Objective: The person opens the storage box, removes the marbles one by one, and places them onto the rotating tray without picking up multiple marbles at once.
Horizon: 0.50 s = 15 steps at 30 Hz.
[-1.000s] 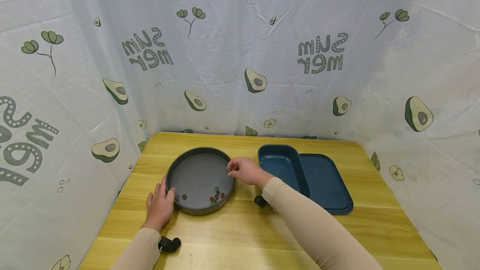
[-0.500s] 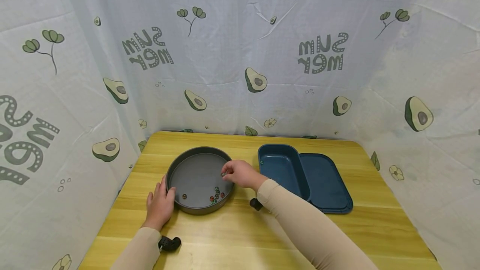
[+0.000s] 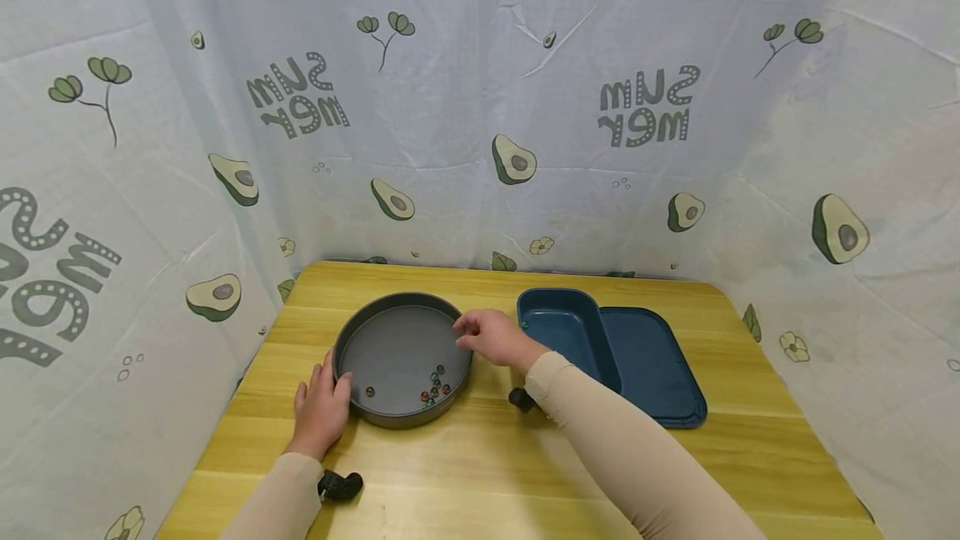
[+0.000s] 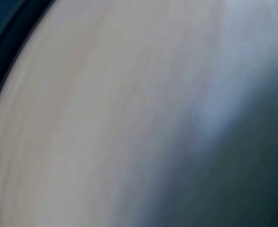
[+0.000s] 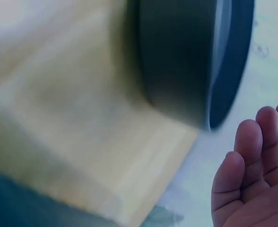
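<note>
A round dark grey baking pan (image 3: 397,340) stands on the table at centre left, with several small glass marbles (image 3: 435,392) near its front right. One lone marble (image 3: 370,392) lies at the pan's front left. My left hand (image 3: 321,407) rests against the pan's left side, fingers fairly straight and thumb at the rim. At the pan's right rim hovers my right hand (image 3: 491,335), its fingers loosely bent. No marble shows in it; the right wrist view has its fingers (image 5: 250,142) relaxed beside the pan wall (image 5: 177,61). The left wrist view is blurred and shows no fingers.
Right of the pan stands a deep blue rectangular dish (image 3: 558,323), with one small greenish marble (image 3: 525,324) at its left side. A flat blue lid or tray (image 3: 648,365) lies beside it on the wooden table (image 3: 480,473). A printed curtain (image 3: 450,107) encloses the back and sides.
My right hand moved left over the pan with a marble, let it go there, and drew back right to the rim. Another marble now lies above the cluster. The left hand stays put.
</note>
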Motion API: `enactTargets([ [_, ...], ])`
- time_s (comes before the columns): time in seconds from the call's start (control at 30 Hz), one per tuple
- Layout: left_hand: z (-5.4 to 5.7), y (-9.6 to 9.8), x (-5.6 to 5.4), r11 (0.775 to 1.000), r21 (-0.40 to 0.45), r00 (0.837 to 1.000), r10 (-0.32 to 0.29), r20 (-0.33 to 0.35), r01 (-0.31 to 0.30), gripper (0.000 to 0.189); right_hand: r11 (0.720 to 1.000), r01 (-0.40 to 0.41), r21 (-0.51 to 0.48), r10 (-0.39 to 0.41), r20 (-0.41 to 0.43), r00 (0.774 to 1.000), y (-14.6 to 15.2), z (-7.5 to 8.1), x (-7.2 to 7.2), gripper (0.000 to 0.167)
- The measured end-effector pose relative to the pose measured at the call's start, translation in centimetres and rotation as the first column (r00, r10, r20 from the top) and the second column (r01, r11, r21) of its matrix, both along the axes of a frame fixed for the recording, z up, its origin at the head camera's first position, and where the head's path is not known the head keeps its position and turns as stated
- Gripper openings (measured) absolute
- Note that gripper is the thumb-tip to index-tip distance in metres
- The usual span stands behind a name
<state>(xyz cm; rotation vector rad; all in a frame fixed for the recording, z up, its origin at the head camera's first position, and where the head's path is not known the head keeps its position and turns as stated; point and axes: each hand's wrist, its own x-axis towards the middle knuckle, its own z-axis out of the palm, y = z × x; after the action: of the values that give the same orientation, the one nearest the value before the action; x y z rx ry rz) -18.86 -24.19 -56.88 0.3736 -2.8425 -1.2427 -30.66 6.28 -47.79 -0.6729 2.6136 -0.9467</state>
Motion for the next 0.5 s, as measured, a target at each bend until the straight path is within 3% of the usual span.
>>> enactTargets([
  [0.13,0.2,0.1,-0.1,1.0,-0.001,1.0,-0.001,0.002,0.001,0.068,0.993,0.117,0.009,-0.116,-0.064,0.991,2.4,0.7,-1.7,0.029],
  [0.33,0.3,0.1,-0.2,1.0,-0.001,1.0,0.0,0.002,0.0,0.068,0.949,0.314,-0.026,-0.315,-0.067,0.947,6.8,0.5,-4.3,0.034],
  [0.5,-0.1,0.2,-0.3,1.0,-0.005,1.0,0.008,0.0,-0.008,0.068,0.938,0.342,0.059,-0.341,-0.028,0.94,9.5,-1.0,-5.7,0.033],
])
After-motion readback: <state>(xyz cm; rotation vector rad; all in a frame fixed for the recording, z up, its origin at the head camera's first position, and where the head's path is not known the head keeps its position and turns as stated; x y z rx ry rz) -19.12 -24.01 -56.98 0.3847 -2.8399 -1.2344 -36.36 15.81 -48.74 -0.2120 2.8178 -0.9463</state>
